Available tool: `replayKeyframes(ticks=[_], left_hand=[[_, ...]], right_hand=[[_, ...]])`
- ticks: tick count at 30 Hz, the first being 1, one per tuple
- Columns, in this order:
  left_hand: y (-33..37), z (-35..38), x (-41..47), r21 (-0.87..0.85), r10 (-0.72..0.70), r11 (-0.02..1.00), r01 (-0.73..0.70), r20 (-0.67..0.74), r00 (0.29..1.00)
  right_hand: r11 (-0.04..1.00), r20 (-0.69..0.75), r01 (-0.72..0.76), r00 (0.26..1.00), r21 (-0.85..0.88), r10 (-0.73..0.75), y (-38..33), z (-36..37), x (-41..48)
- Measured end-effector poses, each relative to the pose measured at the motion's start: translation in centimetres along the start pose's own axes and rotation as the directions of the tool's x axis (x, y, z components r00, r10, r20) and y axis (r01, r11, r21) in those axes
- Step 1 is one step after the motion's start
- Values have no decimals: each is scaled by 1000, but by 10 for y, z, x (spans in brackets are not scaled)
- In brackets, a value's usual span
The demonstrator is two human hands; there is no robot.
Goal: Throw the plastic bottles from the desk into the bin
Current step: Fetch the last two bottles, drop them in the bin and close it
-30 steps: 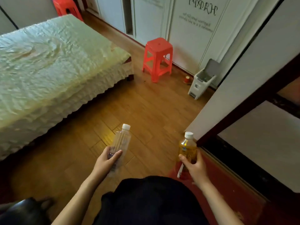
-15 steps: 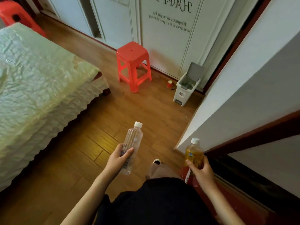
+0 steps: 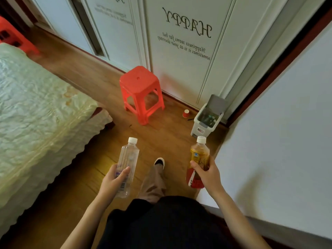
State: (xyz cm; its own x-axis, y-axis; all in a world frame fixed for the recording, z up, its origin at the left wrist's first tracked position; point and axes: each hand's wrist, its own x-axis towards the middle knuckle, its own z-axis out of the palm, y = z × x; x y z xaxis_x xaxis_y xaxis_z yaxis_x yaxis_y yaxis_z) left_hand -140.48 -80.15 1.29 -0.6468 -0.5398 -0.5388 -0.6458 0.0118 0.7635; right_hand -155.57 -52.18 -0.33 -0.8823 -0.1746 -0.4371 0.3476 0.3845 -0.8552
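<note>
home bedroom | bed [image 3: 36,112] | wardrobe doors [image 3: 179,51] | wood floor [image 3: 86,81]

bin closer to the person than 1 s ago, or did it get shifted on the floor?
Cannot tell any shift on the floor: the bin sits beside the red cup at the wardrobe door, as before. It looms larger only because the person walked closer.

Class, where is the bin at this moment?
In the head view the bin stands on the floor ahead to the right, lid open, against the white door, with a small red cup just to its left.
</note>
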Motion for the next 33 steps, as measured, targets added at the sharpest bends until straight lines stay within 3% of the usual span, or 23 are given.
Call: replayKeyframes(ticks=[4, 9, 19, 23, 33], left_hand=[[56, 7, 94, 64, 37, 997, -39, 37, 999], [158, 21, 201, 120, 90, 986, -114, 190, 978], [315, 113, 325, 274, 235, 866, -417, 514, 825], [334, 158, 352, 298, 184, 862, -409, 568, 802], [375, 251, 393, 385, 62, 856, -346, 587, 807]], right_hand=[[1000, -79, -17, 997, -2, 17, -28, 4, 75], [997, -215, -65, 974, 42, 73, -73, -8, 146], [962, -438, -206, 859, 180, 266, -117, -50, 225], [950, -495, -252, 811, 184, 311, -117, -72, 250], [928, -485, -284, 793, 240, 368, -131, -131, 349]])
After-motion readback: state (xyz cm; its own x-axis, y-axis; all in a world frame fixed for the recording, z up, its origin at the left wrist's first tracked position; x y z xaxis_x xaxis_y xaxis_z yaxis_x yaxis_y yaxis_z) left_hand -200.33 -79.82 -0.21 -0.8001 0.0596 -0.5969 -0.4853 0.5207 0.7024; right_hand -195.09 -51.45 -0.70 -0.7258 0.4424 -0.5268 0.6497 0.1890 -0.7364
